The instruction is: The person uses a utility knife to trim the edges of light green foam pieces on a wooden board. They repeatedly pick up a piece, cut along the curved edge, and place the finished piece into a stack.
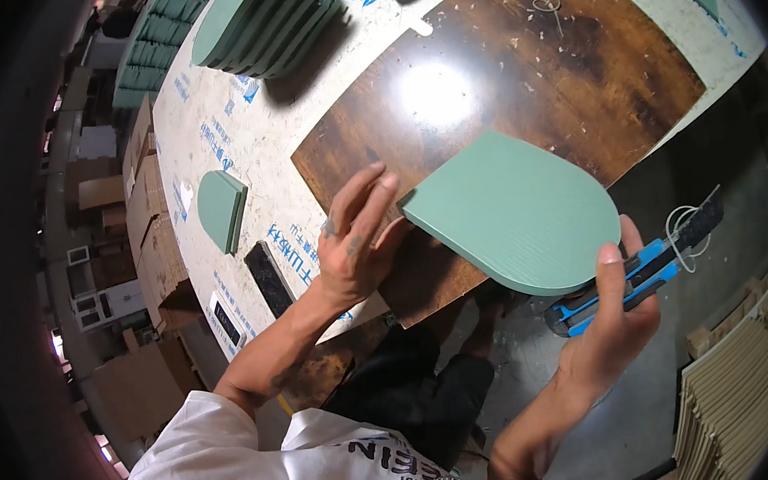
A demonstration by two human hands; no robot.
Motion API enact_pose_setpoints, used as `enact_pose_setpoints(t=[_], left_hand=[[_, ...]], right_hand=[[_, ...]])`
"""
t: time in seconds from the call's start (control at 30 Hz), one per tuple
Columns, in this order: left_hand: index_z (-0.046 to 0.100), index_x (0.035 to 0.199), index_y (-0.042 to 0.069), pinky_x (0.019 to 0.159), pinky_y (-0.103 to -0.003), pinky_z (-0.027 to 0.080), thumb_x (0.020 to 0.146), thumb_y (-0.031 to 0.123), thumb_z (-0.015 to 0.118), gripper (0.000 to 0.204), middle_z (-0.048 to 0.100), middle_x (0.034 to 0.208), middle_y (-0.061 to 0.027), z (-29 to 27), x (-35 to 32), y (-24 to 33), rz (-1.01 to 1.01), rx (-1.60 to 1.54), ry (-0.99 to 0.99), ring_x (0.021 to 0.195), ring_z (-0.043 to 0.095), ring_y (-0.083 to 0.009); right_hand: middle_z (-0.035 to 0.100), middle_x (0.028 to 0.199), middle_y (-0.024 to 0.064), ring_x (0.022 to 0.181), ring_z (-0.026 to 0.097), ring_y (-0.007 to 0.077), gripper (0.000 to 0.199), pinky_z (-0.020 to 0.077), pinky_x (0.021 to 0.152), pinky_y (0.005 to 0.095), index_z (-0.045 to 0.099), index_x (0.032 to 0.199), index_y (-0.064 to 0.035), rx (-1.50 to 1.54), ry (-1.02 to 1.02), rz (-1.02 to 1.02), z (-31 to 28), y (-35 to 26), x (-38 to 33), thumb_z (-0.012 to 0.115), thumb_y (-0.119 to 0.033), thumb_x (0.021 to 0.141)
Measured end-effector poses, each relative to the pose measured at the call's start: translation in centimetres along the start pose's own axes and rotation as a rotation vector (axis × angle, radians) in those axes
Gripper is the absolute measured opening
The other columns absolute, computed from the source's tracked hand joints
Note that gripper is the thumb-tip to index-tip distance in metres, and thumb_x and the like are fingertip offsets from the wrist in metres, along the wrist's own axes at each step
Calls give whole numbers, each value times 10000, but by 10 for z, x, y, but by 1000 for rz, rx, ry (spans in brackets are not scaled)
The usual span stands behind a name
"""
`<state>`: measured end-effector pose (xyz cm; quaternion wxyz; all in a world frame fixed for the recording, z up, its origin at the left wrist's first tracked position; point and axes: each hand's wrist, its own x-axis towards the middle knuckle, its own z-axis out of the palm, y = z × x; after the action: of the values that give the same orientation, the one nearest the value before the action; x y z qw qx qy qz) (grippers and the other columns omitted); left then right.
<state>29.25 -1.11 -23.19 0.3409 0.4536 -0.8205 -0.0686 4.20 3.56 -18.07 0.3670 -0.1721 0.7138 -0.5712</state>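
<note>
Workshop with a grey floor [626, 431], boxes around; bench [261, 140] faced in white film with blue print, brown wood-grain board [595, 85] on top. Right hand [616, 330] has its fingers closed on the rounded end of a flat green D-shaped panel [512, 214], thumb near that edge; a blue-and-black tool-like item [657, 262] shows behind the hand, can't tell if held. Left hand [356, 247] has its fingers parted and lifted by the panel's squarer corner, not gripping; thumb contact can't be confirmed. Panel sits above the brown board's near edge, rounded end out past it over the floor. Progress, by layout only: looks partway. One panel is in hand, a small set of green D-shaped panels [215, 211] lies at left, a taller stack of matching green panels [261, 27] stands farther off; which are finished or left can't be told. Room: most is forward over the brown board, where only pale scraps and a loop of thin white cord [547, 2] show; near and right, the edge drops to the floor. Left is tighter: a black flat phone-like slab [268, 276] and a white device with a dark screen [227, 322] lie near the left forearm.
</note>
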Motion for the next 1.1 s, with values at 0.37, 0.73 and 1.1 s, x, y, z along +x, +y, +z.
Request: enact_pose_setpoints(t=[0.37,0.73,1.1], left_hand=[[637,1087,-14,731,-320,599,755,-58,811,378,712,1053,-178,-10,18,13,90,-38,3,917,726,-282],[562,1144,-23,988,-388,567,904,-118,639,269,677,1148,-194,-13,46,22,-523,-877,31,1124,663,-261],[373,1469,70,1013,-500,544,1015,127,535,485,491,1438,-206,2,65,7,-287,-607,-7,1274,558,-338]], right_hand=[[685,1056,125,941,648,182,486,514,865,313,583,1284,127,156,-6,53,0,2,7,652,-215,945],[576,706,67,591,542,116,612,485,562,248,390,1391,173,451,-115,6,-7,-6,28,565,-275,1013],[616,814,63,688,572,116,547,474,635,261,456,1378,109,62,-134,74,-101,48,64,580,-265,999]])
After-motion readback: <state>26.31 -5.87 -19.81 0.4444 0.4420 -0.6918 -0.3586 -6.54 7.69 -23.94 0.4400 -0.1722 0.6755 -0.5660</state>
